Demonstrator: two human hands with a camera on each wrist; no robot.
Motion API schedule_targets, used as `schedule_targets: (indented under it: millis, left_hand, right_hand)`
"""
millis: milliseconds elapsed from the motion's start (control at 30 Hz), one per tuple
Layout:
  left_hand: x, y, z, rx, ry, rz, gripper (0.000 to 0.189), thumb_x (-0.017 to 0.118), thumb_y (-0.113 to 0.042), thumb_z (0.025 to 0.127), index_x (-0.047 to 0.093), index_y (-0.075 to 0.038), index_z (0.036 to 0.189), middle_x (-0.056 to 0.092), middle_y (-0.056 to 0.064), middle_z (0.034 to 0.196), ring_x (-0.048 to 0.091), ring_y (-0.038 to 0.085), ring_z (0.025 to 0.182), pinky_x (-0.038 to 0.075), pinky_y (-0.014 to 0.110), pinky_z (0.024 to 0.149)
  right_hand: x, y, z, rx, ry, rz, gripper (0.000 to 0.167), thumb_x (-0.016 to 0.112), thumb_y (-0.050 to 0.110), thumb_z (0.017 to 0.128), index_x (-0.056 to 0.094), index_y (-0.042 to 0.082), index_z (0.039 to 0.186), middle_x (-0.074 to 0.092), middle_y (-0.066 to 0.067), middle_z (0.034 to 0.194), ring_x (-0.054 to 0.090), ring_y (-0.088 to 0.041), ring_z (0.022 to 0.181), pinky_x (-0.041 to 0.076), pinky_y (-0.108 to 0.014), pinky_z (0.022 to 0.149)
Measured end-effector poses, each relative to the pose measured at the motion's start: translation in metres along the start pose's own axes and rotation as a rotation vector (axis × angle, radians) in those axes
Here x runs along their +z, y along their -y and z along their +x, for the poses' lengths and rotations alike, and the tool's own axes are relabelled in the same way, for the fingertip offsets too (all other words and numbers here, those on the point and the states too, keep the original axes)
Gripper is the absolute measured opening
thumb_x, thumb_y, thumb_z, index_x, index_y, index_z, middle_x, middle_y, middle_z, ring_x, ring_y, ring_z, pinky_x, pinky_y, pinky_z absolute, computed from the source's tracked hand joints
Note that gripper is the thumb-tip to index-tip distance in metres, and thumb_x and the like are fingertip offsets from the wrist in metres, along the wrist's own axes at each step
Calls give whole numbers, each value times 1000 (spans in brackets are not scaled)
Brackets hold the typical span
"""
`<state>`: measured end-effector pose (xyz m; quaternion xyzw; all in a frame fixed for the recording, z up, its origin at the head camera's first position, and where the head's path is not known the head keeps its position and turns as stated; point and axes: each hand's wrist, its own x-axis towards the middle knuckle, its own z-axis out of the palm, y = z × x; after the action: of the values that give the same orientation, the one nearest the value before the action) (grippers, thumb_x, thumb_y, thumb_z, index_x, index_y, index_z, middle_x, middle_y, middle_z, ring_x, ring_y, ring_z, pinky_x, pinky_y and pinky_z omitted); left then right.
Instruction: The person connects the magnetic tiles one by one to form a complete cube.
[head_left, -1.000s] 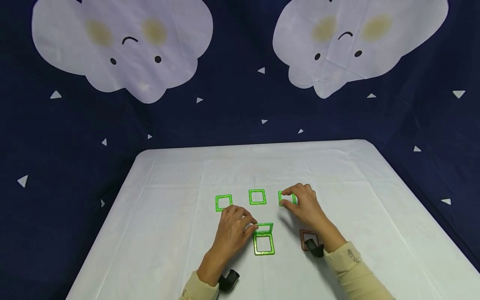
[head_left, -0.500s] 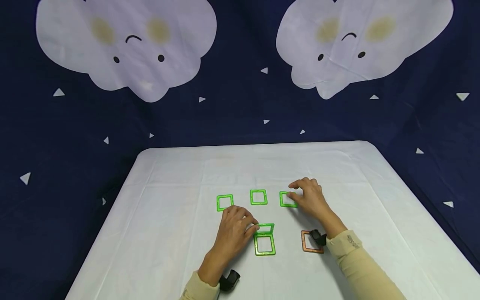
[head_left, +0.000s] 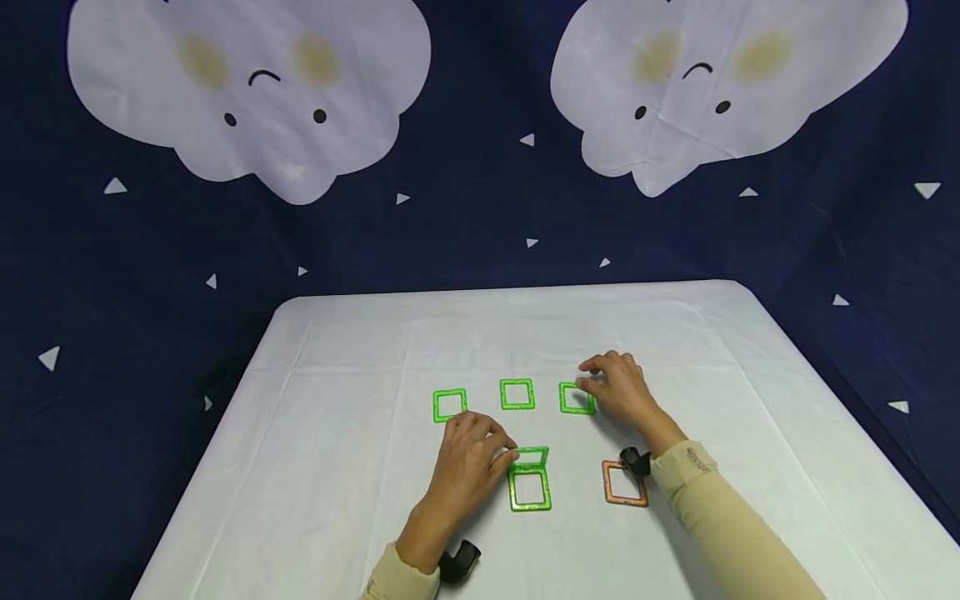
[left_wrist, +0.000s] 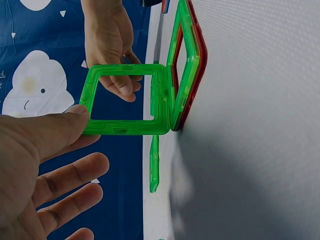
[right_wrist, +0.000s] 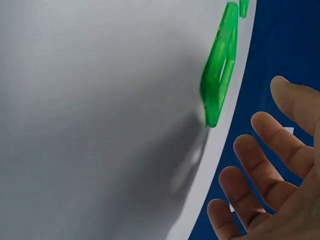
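With thumb and forefinger my left hand (head_left: 465, 462) pinches a green square magnetic tile (left_wrist: 130, 129) by its edge. That tile stands up from the far edge of a flat green tile (head_left: 530, 507). In the left wrist view, a red square tile (left_wrist: 201, 55) lies directly under the flat one. My right hand (head_left: 618, 387) hovers over the right side of another green tile (head_left: 563, 400) on the table; its fingers are loosely bent around nothing. In the right wrist view, its fingers (right_wrist: 260, 165) are apart from the green tile (right_wrist: 214, 82).
Two more green square tiles lie farther back, a middle one (head_left: 517, 407) and a left one (head_left: 437, 407) near the left knuckles. An orange-brown square tile (head_left: 626, 502) lies below the right wrist. A white cloth covers the table (head_left: 337, 467); a dark blue curtain (head_left: 465, 250) hangs behind.
My right hand has moved back and right, away from the right green tile, its fingers leaving the tile's middle. My left hand and the upright tile hold still.
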<state>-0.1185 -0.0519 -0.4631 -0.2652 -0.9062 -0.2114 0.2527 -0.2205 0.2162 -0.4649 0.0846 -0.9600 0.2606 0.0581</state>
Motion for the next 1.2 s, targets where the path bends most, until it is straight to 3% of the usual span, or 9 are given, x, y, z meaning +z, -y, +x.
schedule_targets:
  millis: [467, 1200]
  left_hand:
    - [-1, -1, 1, -1, 6, 5, 7, 76, -30, 76, 74, -23, 76, 65, -8, 86, 58, 16, 95, 41, 39, 88]
    - [-1, 1, 0, -1, -15, -3, 8, 76, -29, 76, 73, -22, 75, 65, -7, 85, 58, 17, 95, 41, 41, 89]
  right_hand:
    - [5, -15, 7, -14, 90, -42, 24, 72, 22, 79, 71, 11, 100, 64, -12, 95, 50, -26, 85, 35, -42, 77]
    - [5, -16, 11, -40, 81, -93, 5, 72, 14, 78, 73, 15, 83, 64, -4, 83, 51, -24, 82, 38, -43, 74]
